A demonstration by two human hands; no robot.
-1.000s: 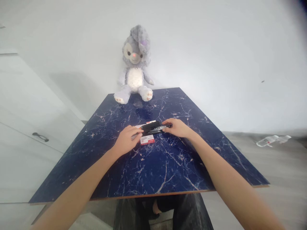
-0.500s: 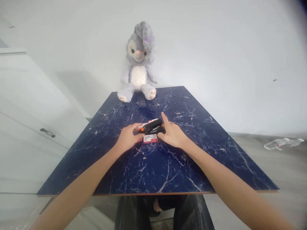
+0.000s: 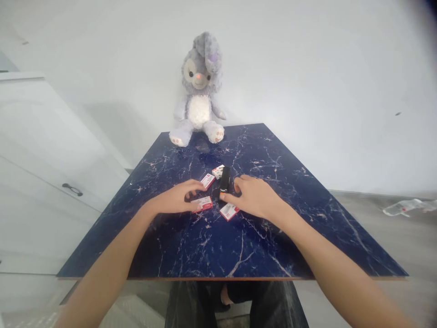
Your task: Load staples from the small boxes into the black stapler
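Several small red-and-white boxes lie spread on the dark blue marbled tabletop [image 3: 205, 248]. Among them lies a black stapler [image 3: 225, 177] with an orange spot at its near end, pointing away from me. My left hand [image 3: 174, 197] is open: its thumb touches the near left box [image 3: 205, 202], and its fingertips reach the box [image 3: 207, 181] beyond. With its thumb on the stapler's near end, my right hand [image 3: 254, 193] has its other fingers bent on the stapler's right side, not wrapped round it. Another box [image 3: 228, 211] is partly under that thumb; a white-and-red one [image 3: 218, 171] sits behind.
A grey plush toy [image 3: 200, 91] sits at the table's far edge against the wall. White cabinet doors [image 3: 41, 150] stand on the left. Clear plastic packaging [image 3: 406, 207] lies on the floor at the right.
The boxes and stapler, earlier heaped together between both hands, are now spread apart. The stapler has turned to point away from me. My left hand has moved slightly left; my right index finger has bent.
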